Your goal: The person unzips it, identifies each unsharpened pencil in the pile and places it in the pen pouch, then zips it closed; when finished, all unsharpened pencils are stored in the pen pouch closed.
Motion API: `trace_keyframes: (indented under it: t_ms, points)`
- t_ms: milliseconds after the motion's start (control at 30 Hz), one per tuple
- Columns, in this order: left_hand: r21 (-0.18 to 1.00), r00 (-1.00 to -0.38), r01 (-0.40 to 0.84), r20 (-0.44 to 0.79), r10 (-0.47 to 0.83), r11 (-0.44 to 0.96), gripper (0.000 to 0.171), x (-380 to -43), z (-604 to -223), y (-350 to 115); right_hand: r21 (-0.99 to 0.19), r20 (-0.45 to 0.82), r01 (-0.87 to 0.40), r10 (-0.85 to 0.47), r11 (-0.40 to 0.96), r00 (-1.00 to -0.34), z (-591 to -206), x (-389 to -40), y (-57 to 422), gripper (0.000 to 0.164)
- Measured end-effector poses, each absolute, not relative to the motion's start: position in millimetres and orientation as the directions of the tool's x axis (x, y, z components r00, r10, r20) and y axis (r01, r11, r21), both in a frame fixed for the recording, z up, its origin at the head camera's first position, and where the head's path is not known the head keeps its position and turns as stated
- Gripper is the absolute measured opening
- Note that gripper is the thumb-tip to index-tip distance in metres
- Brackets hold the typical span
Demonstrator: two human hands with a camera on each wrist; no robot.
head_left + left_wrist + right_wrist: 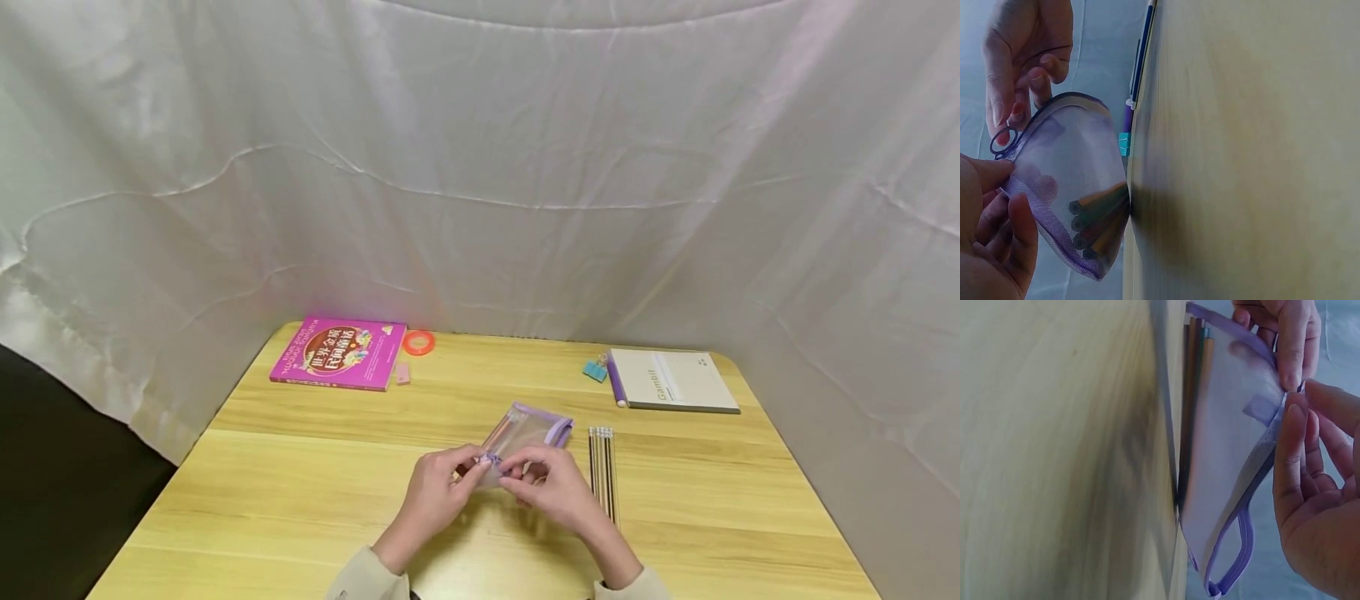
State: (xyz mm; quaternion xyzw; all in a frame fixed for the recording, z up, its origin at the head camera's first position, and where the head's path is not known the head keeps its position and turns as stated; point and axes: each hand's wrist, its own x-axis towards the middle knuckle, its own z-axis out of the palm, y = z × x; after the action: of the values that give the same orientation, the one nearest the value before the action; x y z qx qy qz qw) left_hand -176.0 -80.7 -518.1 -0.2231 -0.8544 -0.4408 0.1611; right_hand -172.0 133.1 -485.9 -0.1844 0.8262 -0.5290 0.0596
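A translucent mesh pencil pouch (536, 429) with purple trim and a zipper stands tilted over the table's middle. Several pencils (1100, 219) show through its mesh, lying along the bottom side. My left hand (438, 483) pinches the pouch's zipper edge at the near end between thumb and fingers. Close beside it, my right hand (551, 487) pinches the ring-shaped zipper pull (1004, 140) with thumb and forefinger; the other fingers are loosely bent. In the right wrist view, the fingertips of both hands nearly meet at the zipper, partly hiding the pull.
Several pencils (602, 467) lie side by side just right of the right hand. Farther back are a pink book (337, 354), an orange tape roll (418, 342), a pink eraser (402, 374), a blue binder clip (596, 370), a purple marker (617, 379) and a notebook (675, 380).
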Motion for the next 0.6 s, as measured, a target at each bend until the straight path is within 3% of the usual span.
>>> trace_keyframes:
  t_ms: [333,600]
  points:
    - [0.681,-0.848,0.526,0.466,0.252,0.510,0.010,-176.0,-518.6,-79.8,-0.861,0.077,-0.258,-0.389,0.439,-0.918,-487.2,-172.1,132.3,0.007]
    - [0.702,-0.859,0.509,0.451,0.242,0.498,0.009,-175.8,-517.0,-80.2,-0.965,-0.015,-0.093,-0.409,0.245,-0.912,-483.5,-172.7,135.2,0.012]
